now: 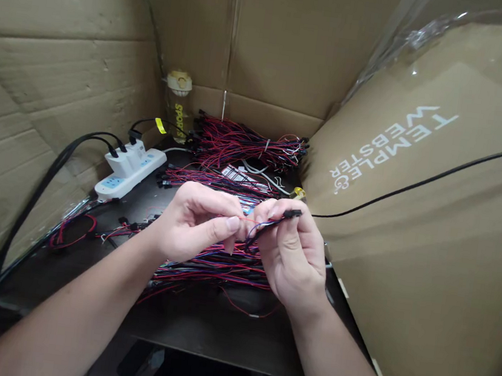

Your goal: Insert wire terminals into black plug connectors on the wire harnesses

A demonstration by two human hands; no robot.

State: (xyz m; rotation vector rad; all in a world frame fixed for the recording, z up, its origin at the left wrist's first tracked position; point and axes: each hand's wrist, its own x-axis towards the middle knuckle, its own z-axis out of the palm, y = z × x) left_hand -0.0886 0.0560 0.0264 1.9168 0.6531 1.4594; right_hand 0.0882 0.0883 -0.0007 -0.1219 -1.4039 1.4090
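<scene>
My left hand (194,221) and my right hand (291,251) meet above the dark table (198,322), both pinched on one small wire harness (269,222) of red, blue and black strands. Its black connector (292,214) sticks out above my right fingers. A thin red strand runs between the two thumbs. Under the hands lies a flat bundle of the same wires (218,266). More bundles (242,141) are piled at the back of the table.
A white power strip (131,168) with black plugs and cables sits at the left. A yellow-capped bottle (178,103) stands in the back corner. Cardboard walls (432,235) close in the sides and back; a black cable (430,179) crosses the right one.
</scene>
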